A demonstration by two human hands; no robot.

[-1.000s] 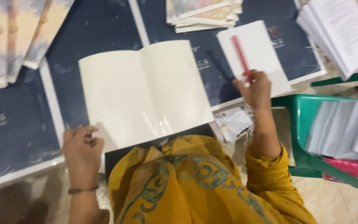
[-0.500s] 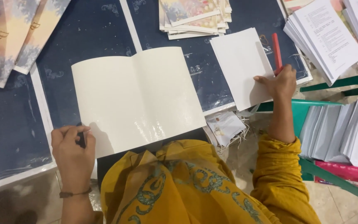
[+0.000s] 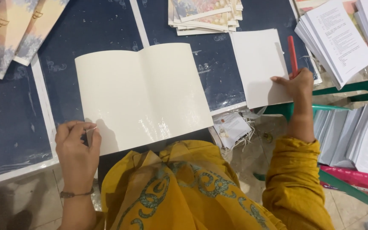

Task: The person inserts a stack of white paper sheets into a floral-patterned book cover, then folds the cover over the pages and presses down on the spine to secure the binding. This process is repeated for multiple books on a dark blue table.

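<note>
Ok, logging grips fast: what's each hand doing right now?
Left hand: closed, pinching the corner of the cream sheet.
Right hand: closed on a red pen, resting on the white sheet.

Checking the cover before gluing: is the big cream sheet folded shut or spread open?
Spread open: the cream sheet lies flat, both halves showing beside a centre crease, left hand at its corner.

Large open sheet [image 3: 143,96]: cream-white, glossy, unpatterned; taken as landmark. Dark navy sheets [image 3: 99,30] seen beneath it, faint pale motifs and white borders. Small white sheet [image 3: 258,68] seen right of it, plain. Red pen [image 3: 292,55] seen further right, solid red. Stack of covers [image 3: 203,15] above it: pastel floral print. Covers [image 3: 9,34] upper left of it: beige with blue-grey foliage. Sleeve [image 3: 292,183] below right of it: mustard yellow; scarf [image 3: 179,191] below: mustard with teal scrollwork. Chair [image 3: 354,87] far right: green.
</note>
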